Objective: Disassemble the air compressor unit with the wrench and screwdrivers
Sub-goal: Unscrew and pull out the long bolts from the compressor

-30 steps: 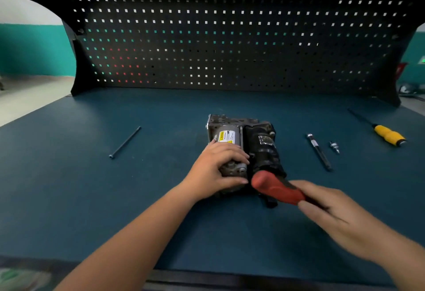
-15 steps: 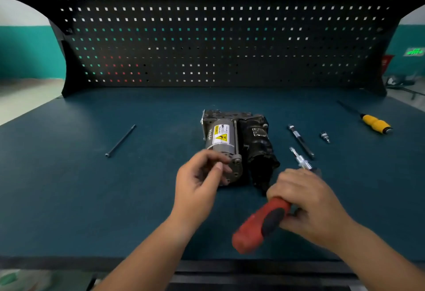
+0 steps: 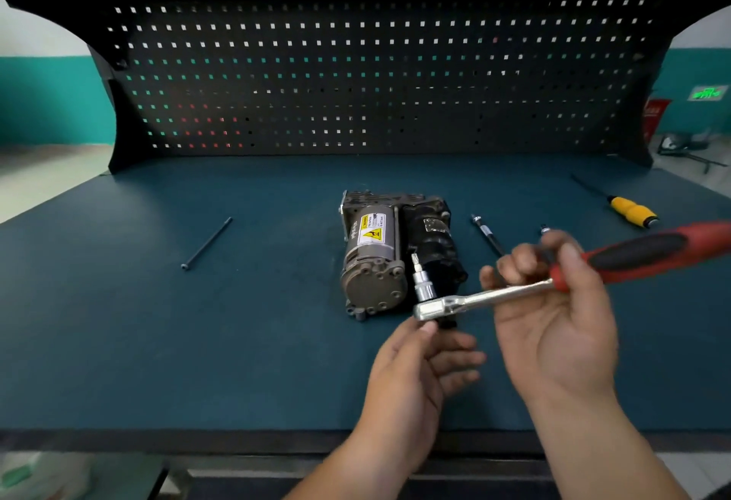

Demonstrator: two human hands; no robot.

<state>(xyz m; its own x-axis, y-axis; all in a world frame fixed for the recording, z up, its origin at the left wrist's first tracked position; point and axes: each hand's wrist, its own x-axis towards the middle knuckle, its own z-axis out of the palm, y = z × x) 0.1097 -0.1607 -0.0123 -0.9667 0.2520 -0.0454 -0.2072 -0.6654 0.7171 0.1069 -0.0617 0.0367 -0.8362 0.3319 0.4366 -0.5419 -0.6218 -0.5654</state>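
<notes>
- Dark pegboard backs the blue-green bench (image 3: 118,341), where a long bolt (image 3: 206,243) lies at far left, well apart from the work.
- At centre the compressor (image 3: 372,262) sits on the bench, untouched. The left hand (image 3: 415,373) that steadied it a second ago now pinches the head of the wrench (image 3: 494,296).
- The right hand (image 3: 553,321), fingers curled round the shaft, has lifted the wrench clear with its bit turned upward, likely a reset before the next bolt.
- A yellow screwdriver (image 3: 633,211) lies unused at far right.

I see a dark teal workbench top (image 3: 118,321) backed by a black pegboard (image 3: 375,76). Beyond it are walls (image 3: 43,100) painted teal below and white above, and a pale floor (image 3: 39,175).
</notes>
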